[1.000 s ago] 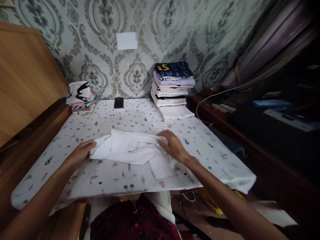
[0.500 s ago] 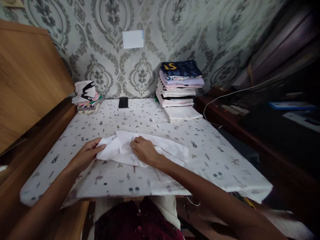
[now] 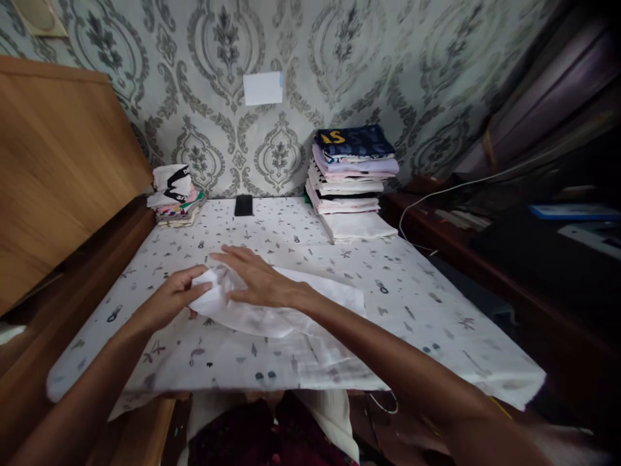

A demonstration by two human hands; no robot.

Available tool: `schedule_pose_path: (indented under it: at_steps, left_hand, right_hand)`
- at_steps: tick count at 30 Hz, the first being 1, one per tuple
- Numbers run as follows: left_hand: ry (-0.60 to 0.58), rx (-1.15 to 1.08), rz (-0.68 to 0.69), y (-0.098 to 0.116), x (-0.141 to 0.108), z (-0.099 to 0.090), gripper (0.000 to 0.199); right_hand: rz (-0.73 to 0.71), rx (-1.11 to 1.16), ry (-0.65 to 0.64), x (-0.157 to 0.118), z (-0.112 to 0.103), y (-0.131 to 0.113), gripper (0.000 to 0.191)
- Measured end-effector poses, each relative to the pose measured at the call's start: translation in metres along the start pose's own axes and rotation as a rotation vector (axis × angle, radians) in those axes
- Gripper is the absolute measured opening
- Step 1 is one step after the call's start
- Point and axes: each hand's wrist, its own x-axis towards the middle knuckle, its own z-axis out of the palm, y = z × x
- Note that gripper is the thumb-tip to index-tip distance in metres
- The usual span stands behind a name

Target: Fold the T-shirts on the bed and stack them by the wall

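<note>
Pinching the left end of the white cloth (image 3: 262, 320), the left hand (image 3: 177, 294) is holding it on the table's (image 3: 276, 241) near half while the right hand (image 3: 259, 278), having shifted left, is spreading open over it, seemingly smoothing.

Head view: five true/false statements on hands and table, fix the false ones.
The left hand pinches one end of the white cloth. True.
The right hand is a fist. False: the right hand is open, fingers spread.
The black flat object lies on the printed table cover. True.
The taller clothes stack is left of the black flat object. False: the taller clothes stack is right of it.
A dark blue garment tops the taller clothes stack. True.
</note>
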Motion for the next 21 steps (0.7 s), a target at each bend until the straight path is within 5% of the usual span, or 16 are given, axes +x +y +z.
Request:
schedule_pose_path:
  at_steps: [2, 4, 6, 8, 13, 16, 19, 21]
  left_hand:
    - [0.039, 0.144, 0.114, 0.016, -0.005, 0.008, 0.031]
    - [0.186, 0.205, 0.245, 0.027, -0.009, 0.014, 0.027]
    - [0.343, 0.112, 0.338, 0.031, -0.009, 0.019, 0.030]
    - [0.410, -0.037, 0.360, 0.026, -0.005, 0.029, 0.040]
    - [0.200, -0.122, 0.194, 0.003, 0.012, 0.085, 0.061]
    - [0.061, -0.199, 0.158, -0.007, 0.014, 0.116, 0.056]
    - [-0.026, -0.115, 0.088, -0.011, 0.010, 0.124, 0.031]
    - [0.016, -0.019, 0.091, -0.011, 0.004, 0.114, 0.026]
  right_hand:
    - [-0.090, -0.060, -0.124, 0.018, -0.003, -0.011, 0.053]
    - [-0.094, -0.071, -0.170, 0.030, -0.016, -0.018, 0.026]
    - [-0.077, -0.052, -0.129, 0.037, -0.033, -0.024, 0.005]
    - [-0.083, -0.017, 0.001, 0.037, -0.050, -0.030, 0.014]
    - [-0.121, -0.028, 0.460, 0.030, -0.077, -0.059, 0.020]
    - [-0.108, -0.120, 0.708, 0.025, -0.094, -0.078, 0.020]
    - [-0.126, -0.185, 0.934, 0.015, -0.118, -0.092, 0.022]
    - [-0.202, -0.177, 1.050, 0.003, -0.135, -0.098, 0.022]
